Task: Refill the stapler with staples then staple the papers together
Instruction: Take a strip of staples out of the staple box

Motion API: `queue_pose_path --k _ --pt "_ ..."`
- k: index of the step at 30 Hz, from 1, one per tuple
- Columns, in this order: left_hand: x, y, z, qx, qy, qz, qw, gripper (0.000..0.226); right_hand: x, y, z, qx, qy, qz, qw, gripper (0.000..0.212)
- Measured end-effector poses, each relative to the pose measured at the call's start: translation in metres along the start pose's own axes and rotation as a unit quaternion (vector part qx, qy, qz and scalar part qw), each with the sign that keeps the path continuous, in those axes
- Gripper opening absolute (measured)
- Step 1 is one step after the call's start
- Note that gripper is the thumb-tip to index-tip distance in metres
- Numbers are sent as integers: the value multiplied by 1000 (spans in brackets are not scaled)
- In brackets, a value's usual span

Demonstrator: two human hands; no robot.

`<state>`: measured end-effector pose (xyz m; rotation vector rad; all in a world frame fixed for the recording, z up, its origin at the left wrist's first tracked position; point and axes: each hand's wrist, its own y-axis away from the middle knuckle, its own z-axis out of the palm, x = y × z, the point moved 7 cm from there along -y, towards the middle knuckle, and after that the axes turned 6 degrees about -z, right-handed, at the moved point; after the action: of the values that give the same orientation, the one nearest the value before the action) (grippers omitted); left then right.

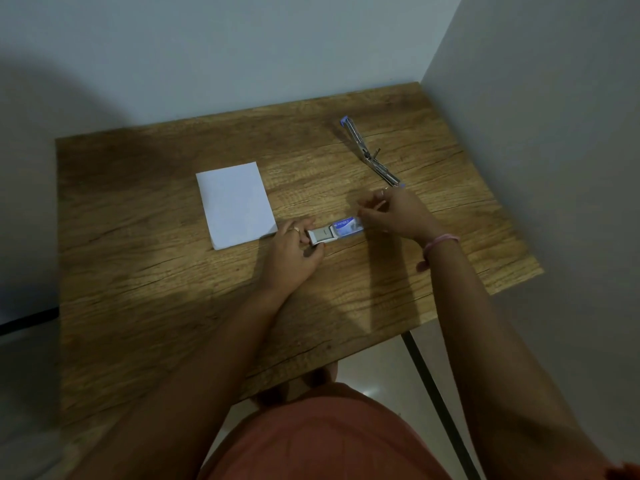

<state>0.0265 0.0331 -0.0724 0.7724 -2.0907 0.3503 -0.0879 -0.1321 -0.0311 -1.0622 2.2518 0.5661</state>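
Observation:
A small staple box lies on the wooden table; its blue sleeve is slid part way off a white inner tray. My left hand pinches the tray's near end. My right hand touches the sleeve's right end, and its raised fingers seem to pinch something thin, perhaps a strip of staples; I cannot tell for sure. The stapler, metal with blue ends, lies swung wide open at the back right, just beyond my right hand. A small stack of white papers lies left of the box.
The table stands in a corner, with a wall behind it and another along its right side. A black table leg shows below the right front edge. My lap in an orange garment fills the lower middle.

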Motion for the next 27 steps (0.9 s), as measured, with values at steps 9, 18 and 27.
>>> queue_pose_path --k 9,18,27 --pt "1 0 0 -4 -7 2 1000 48 0 6 19 -29 23 27 999 33" --pt "-4 -2 -3 -18 21 -40 999 51 -12 8 31 -27 22 29 999 28" --pt "-4 -2 -1 -29 10 -51 998 69 -21 7 43 -18 36 9 999 29"
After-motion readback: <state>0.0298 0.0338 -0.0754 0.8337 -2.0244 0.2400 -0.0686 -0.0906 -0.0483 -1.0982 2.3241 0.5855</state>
